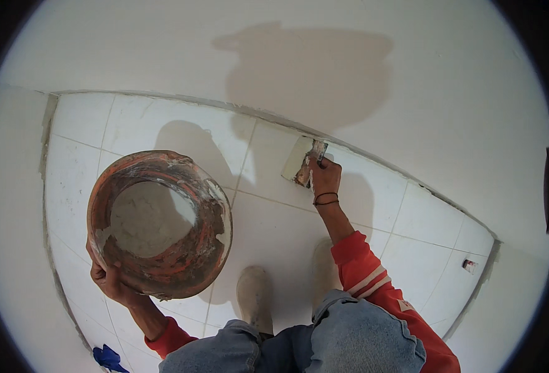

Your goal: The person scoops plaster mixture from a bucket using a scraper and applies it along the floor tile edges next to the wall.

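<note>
On the left, my left hand point(109, 281) grips the rim of a round, orange-brown bowl point(207, 264) crusted with dried plaster. Wet grey-white plaster point(147, 221) covers the bowl's bottom. Ahead and to the right, my right hand point(325, 175) is closed round the handle of a putty knife point(300, 163). Its wide blade is smeared with pale plaster and lies near the joint where the tiled floor meets the wall; whether it touches either I cannot tell.
White floor tiles point(287, 227) run to a rough grey joint along the walls. The far wall point(442, 93) carries the shadow of the bowl. A small red-and-white item point(470, 266) lies at the right, and something blue point(108, 358) at the lower left. My boots point(254, 295) stand below.
</note>
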The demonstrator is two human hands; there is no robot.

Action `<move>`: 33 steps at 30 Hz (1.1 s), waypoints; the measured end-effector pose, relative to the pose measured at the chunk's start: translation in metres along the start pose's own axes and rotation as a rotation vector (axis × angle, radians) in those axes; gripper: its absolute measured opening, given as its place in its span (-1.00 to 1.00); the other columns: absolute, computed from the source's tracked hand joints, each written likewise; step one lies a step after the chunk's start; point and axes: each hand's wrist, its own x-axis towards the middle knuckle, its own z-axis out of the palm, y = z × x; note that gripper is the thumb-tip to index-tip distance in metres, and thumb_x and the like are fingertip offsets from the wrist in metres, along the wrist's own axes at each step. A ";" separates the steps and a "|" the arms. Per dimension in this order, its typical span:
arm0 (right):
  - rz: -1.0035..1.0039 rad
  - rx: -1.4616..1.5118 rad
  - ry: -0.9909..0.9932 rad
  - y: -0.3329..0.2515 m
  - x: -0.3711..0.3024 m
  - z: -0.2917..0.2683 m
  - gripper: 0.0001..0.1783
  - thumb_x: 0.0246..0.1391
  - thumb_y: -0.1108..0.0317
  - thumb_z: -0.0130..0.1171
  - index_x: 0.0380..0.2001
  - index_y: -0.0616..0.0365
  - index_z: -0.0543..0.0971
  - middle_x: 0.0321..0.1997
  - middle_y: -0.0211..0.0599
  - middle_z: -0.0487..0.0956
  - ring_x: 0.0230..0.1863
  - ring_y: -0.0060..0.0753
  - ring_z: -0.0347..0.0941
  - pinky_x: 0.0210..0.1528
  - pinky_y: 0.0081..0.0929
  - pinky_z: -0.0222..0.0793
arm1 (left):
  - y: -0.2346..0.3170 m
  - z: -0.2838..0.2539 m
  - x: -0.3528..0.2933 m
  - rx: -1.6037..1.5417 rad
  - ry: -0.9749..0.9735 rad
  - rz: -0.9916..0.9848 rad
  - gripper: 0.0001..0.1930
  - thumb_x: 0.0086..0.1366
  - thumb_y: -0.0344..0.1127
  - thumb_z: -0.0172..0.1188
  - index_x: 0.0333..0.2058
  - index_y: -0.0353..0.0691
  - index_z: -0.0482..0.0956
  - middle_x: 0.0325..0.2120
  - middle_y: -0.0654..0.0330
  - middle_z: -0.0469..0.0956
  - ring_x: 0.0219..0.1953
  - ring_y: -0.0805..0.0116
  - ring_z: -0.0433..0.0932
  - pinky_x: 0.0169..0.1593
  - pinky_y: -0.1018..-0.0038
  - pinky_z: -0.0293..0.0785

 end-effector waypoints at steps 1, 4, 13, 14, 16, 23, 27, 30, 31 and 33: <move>0.002 0.000 -0.005 -0.005 -0.003 0.001 -0.55 0.08 0.09 0.41 -0.52 0.36 0.68 -0.61 -0.06 0.61 -0.55 -0.13 0.53 -0.30 -0.17 0.49 | 0.005 0.009 -0.001 0.010 0.015 0.013 -0.37 0.12 -0.42 0.12 0.21 -0.54 0.52 -0.05 0.04 0.68 -0.05 0.30 0.66 0.11 0.35 0.60; 0.008 0.038 -0.063 -0.014 -0.006 0.000 -0.54 0.09 0.08 0.40 -0.53 0.36 0.68 -0.62 -0.07 0.61 -0.57 -0.14 0.52 -0.32 -0.17 0.49 | 0.005 0.009 0.000 -0.002 0.016 0.033 -0.39 0.13 -0.41 0.12 0.20 -0.53 0.52 -0.05 0.04 0.68 -0.04 0.30 0.65 0.15 0.35 0.57; -0.019 0.031 -0.065 -0.039 -0.014 0.010 -0.56 0.11 0.11 0.36 -0.55 0.37 0.66 -0.65 -0.06 0.58 -0.60 -0.16 0.51 -0.36 -0.17 0.46 | 0.005 0.017 0.002 -0.039 0.050 0.049 -0.44 0.14 -0.40 0.10 0.13 -0.52 0.56 -0.09 0.05 0.68 -0.08 0.31 0.65 0.11 0.36 0.57; -0.005 0.027 -0.072 -0.042 -0.015 0.012 -0.55 0.11 0.11 0.35 -0.54 0.37 0.66 -0.65 -0.04 0.58 -0.59 -0.12 0.52 -0.34 -0.15 0.47 | 0.004 0.015 0.002 -0.040 0.052 0.053 -0.49 0.14 -0.40 0.10 0.08 -0.51 0.58 -0.11 0.06 0.68 -0.11 0.32 0.65 0.09 0.36 0.58; 0.006 0.022 -0.077 -0.042 -0.013 0.016 -0.55 0.11 0.11 0.35 -0.54 0.38 0.66 -0.64 -0.03 0.59 -0.58 -0.09 0.54 -0.33 -0.14 0.48 | 0.003 0.015 0.003 -0.040 0.048 0.057 -0.55 0.13 -0.40 0.10 0.00 -0.48 0.59 -0.14 0.07 0.68 -0.14 0.32 0.65 0.07 0.37 0.59; -0.028 -0.023 -0.038 -0.040 -0.012 0.028 -0.55 0.10 0.10 0.35 -0.55 0.37 0.65 -0.61 0.03 0.60 -0.53 0.07 0.57 -0.28 -0.10 0.50 | 0.009 0.028 0.001 -0.045 0.079 0.044 -0.77 0.14 -0.40 0.13 -0.25 -0.37 0.60 -0.27 0.13 0.66 -0.24 0.36 0.63 -0.07 0.40 0.60; -0.029 -0.008 -0.061 -0.044 -0.015 0.029 -0.55 0.09 0.10 0.36 -0.55 0.37 0.65 -0.60 0.03 0.61 -0.52 0.07 0.58 -0.29 -0.10 0.50 | 0.002 0.010 0.001 -0.031 0.107 0.026 -0.76 0.13 -0.39 0.13 -0.23 -0.38 0.59 -0.26 0.12 0.66 -0.25 0.35 0.63 -0.07 0.40 0.60; -0.028 0.031 -0.048 -0.044 -0.015 0.033 -0.55 0.08 0.10 0.38 -0.55 0.37 0.65 -0.60 0.03 0.62 -0.52 0.07 0.59 -0.29 -0.10 0.50 | 0.001 0.010 0.001 -0.042 0.109 0.014 -0.73 0.12 -0.39 0.13 -0.21 -0.40 0.58 -0.26 0.10 0.66 -0.26 0.33 0.63 -0.07 0.39 0.60; -0.028 0.030 -0.049 -0.046 -0.016 0.034 -0.55 0.08 0.10 0.38 -0.55 0.37 0.65 -0.60 0.03 0.62 -0.52 0.07 0.59 -0.29 -0.10 0.50 | 0.002 0.013 0.000 -0.050 0.126 0.015 -0.73 0.11 -0.39 0.13 -0.21 -0.40 0.57 -0.26 0.09 0.66 -0.26 0.31 0.63 -0.07 0.38 0.60; -0.027 -0.013 -0.094 -0.049 -0.018 0.034 -0.55 0.07 0.10 0.39 -0.55 0.37 0.65 -0.59 0.03 0.62 -0.50 0.07 0.60 -0.29 -0.09 0.50 | 0.004 0.017 -0.001 -0.057 0.144 0.015 -0.72 0.10 -0.40 0.13 -0.21 -0.40 0.57 -0.26 0.08 0.65 -0.27 0.30 0.63 -0.08 0.37 0.61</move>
